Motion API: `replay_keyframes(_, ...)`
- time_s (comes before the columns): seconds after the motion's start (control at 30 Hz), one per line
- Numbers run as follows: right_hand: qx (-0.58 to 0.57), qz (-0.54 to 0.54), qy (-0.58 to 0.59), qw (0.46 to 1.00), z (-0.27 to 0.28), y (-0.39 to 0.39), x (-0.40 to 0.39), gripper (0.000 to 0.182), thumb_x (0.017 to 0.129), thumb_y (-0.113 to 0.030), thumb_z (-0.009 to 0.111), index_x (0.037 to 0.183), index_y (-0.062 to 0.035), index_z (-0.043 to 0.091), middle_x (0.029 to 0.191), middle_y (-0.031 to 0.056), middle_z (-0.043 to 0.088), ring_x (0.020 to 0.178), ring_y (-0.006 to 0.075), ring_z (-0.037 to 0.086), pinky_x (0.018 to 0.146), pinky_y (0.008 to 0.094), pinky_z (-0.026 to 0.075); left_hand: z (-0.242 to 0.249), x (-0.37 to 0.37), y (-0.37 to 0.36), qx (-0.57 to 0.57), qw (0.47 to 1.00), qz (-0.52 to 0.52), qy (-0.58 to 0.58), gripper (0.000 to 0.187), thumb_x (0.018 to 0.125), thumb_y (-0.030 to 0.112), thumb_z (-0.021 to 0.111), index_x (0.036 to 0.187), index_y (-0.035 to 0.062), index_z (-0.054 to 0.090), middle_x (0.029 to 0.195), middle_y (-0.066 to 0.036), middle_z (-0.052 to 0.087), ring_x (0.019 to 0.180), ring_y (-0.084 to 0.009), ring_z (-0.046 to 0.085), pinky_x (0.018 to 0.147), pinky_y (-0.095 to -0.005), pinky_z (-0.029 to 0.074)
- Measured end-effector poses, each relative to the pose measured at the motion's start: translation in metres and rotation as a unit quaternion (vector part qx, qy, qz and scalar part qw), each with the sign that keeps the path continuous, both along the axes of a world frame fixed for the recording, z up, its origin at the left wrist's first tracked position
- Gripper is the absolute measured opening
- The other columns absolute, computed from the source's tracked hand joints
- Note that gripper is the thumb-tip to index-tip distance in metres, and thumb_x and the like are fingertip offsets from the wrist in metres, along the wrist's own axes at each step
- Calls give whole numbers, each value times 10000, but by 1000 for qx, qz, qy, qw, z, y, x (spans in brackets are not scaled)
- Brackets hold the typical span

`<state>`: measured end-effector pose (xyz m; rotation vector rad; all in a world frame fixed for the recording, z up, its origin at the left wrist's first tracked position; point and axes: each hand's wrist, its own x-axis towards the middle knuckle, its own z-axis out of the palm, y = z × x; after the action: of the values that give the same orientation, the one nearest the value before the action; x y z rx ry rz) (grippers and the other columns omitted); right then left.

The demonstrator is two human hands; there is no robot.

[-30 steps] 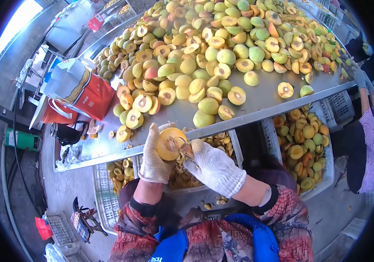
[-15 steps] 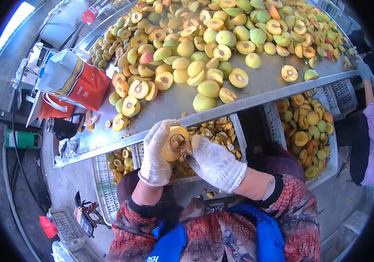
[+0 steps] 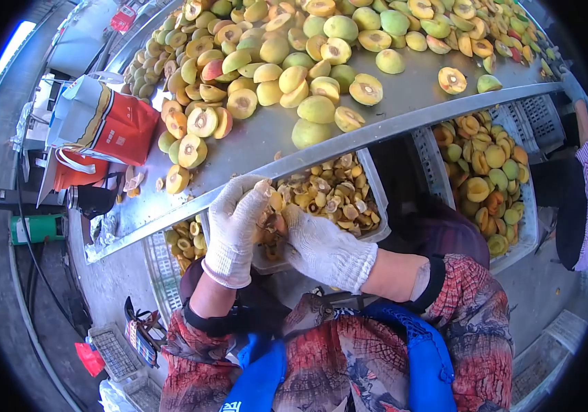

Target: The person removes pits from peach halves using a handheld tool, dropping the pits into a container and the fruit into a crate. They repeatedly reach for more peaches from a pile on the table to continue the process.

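Observation:
Both of my hands wear whitish knit gloves and are close together above a bin at the table's front edge. My left hand (image 3: 234,223) is closed round a yellow peach half (image 3: 277,200), mostly hidden by the fingers. My right hand (image 3: 331,248) is closed on a small pitting tool (image 3: 280,225), whose end meets the fruit; its shape is largely covered. Beneath them, the bin (image 3: 380,206) contains cut-out pits and fruit scraps (image 3: 342,196).
Many peach halves (image 3: 314,108) cover the metal table (image 3: 404,89) with its raised rim. At left stand a red-and-white bag (image 3: 125,130) and a dark cup (image 3: 95,200). A crate (image 3: 526,233) of pitted halves (image 3: 493,182) is at right, near another person's arm (image 3: 584,123).
Both hands have moved slightly left, and the peach half has turned so its cut face no longer shows. The view has shifted a little.

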<state>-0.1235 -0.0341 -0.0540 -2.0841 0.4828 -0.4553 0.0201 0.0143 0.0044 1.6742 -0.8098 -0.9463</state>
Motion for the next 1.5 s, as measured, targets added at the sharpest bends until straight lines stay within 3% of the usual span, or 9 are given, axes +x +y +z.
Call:
replay_keyframes(0.27,128,43,-17,991,28,-10,1,407,853,-286,626,1111,7,511,959,249,584,864,444,595,728,479,499,-6,-14,3,-252,961,26,108,613,783,398,712,1203,-5,522,1146,-142,587,1084,-253,569,987,-387,429)
replay_keyframes(0.4,-36,122,49,991,10,-1,2,396,841,-257,649,1116,0,526,1001,244,602,882,403,614,740,460,498,-23,-5,10,-182,977,39,108,475,833,331,641,1129,-34,572,1054,-137,621,994,-210,596,909,-333,462)
replay_keyframes(0.5,272,58,86,957,29,0,-4,395,836,-238,615,1104,22,489,960,274,587,853,423,625,715,477,516,-15,6,10,-105,994,-15,35,469,825,365,615,1066,-36,583,975,-166,645,886,-243,635,830,-351,505)
replay_keyframes(0.6,288,58,18,956,24,8,-7,434,841,-260,620,1112,43,467,931,285,603,850,438,629,707,479,522,-3,11,9,-54,996,-68,32,480,800,373,630,1034,-46,603,968,-157,650,865,-227,642,797,-323,506)
replay_keyframes(0.7,185,38,-23,982,11,18,-2,406,846,-225,621,1106,41,459,853,233,619,763,376,662,662,441,537,8,18,7,-4,992,-128,5,396,783,293,629,1006,-33,647,975,-108,656,878,-169,613,804,-290,480)
replay_keyframes(0.8,459,108,38,881,30,10,-7,373,849,-185,627,1096,30,451,781,161,617,672,272,662,596,387,537,18,22,5,51,987,-149,22,348,777,246,633,1004,-16,662,962,-72,647,874,-142,593,801,-277,468)
replay_keyframes(0.9,457,94,73,881,32,13,-6,242,868,-167,626,1013,-40,481,788,78,595,687,144,602,598,295,503,29,27,-3,90,972,-215,-35,336,780,240,648,994,-19,656,899,-55,635,826,-127,583,731,-251,466)
replay_keyframes(1.1,663,150,9,733,57,-7,-10,204,886,-188,630,925,-65,473,714,69,587,476,82,538,383,213,435,14,19,-4,-119,985,-108,62,476,806,406,645,986,-31,590,916,-134,629,828,-208,627,723,-317,524)
replay_keyframes(1.5,623,151,11,767,53,-2,-11,203,900,-218,610,941,-55,496,732,68,593,490,93,549,402,224,454,-4,15,11,-112,988,-74,-81,413,789,289,745,1025,-12,590,977,-145,653,865,-211,658,756,-329,545)
